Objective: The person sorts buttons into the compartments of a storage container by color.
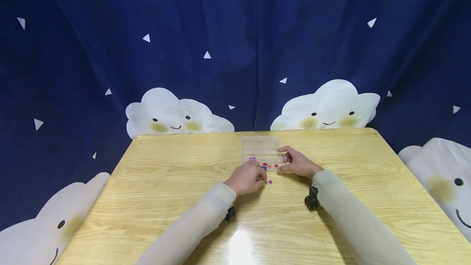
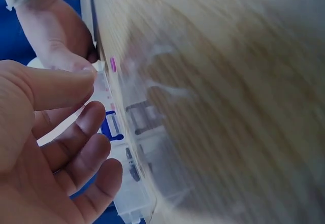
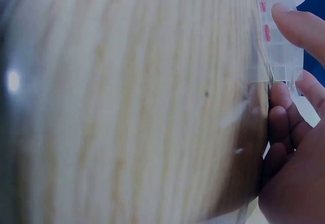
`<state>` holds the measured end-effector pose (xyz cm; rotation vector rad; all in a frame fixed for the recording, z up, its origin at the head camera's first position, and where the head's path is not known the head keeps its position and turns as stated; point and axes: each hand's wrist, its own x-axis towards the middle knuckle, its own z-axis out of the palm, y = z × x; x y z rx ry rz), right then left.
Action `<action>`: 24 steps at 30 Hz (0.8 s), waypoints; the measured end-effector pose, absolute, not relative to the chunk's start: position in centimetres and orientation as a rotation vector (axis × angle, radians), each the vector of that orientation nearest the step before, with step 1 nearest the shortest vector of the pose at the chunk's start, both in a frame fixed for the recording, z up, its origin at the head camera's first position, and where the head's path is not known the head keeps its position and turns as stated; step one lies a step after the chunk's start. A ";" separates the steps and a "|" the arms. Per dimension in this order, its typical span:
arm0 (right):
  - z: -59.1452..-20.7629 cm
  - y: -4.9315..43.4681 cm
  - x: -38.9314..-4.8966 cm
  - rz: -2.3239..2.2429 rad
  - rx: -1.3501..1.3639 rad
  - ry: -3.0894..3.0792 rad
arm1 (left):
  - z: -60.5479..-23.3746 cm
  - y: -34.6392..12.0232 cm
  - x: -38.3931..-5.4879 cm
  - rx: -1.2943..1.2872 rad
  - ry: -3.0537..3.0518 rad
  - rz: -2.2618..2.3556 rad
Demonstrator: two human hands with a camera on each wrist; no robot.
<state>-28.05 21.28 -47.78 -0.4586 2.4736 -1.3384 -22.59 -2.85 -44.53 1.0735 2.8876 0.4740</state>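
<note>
A clear plastic compartment box (image 1: 263,159) stands with its lid (image 1: 260,145) raised at the back. Red pieces (image 1: 276,166) and purple pieces (image 1: 252,158) lie inside; a blue latch-like part (image 2: 111,126) is on its front side. My right hand (image 1: 299,163) holds the box's right end, thumb over the front edge and fingers at the end wall. Just in front of the box, my left hand (image 1: 249,178) has loosely bent fingers, thumb and index close together, with nothing visible between them. Beside its fingertips a small purple disc (image 1: 270,182) lies on the table.
The wooden table (image 1: 165,183) reaches back to a dark blue curtain (image 1: 220,32) with clouds and triangles. Black wrist cameras (image 1: 311,198) hang below both pale sleeves (image 1: 198,224). A bright light reflection shows on the table's near part.
</note>
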 end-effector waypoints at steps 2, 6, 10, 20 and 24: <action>-47.8 21.3 -28.1 -1.332 -0.458 2.480 | -44.5 -2.6 -22.5 1.068 2.881 0.490; -47.8 21.3 -28.1 -1.334 -0.461 2.481 | -44.8 -2.2 -22.5 1.064 2.874 0.493; -47.9 21.4 -28.0 -1.331 -0.461 2.474 | -45.0 -1.8 -22.6 1.034 2.869 0.463; -48.0 21.3 -27.9 -1.351 -0.482 2.474 | -45.7 -0.6 -22.8 1.001 2.900 0.373; -47.8 21.3 -27.9 -1.366 -0.482 2.463 | -45.8 -0.1 -23.0 0.989 2.928 0.337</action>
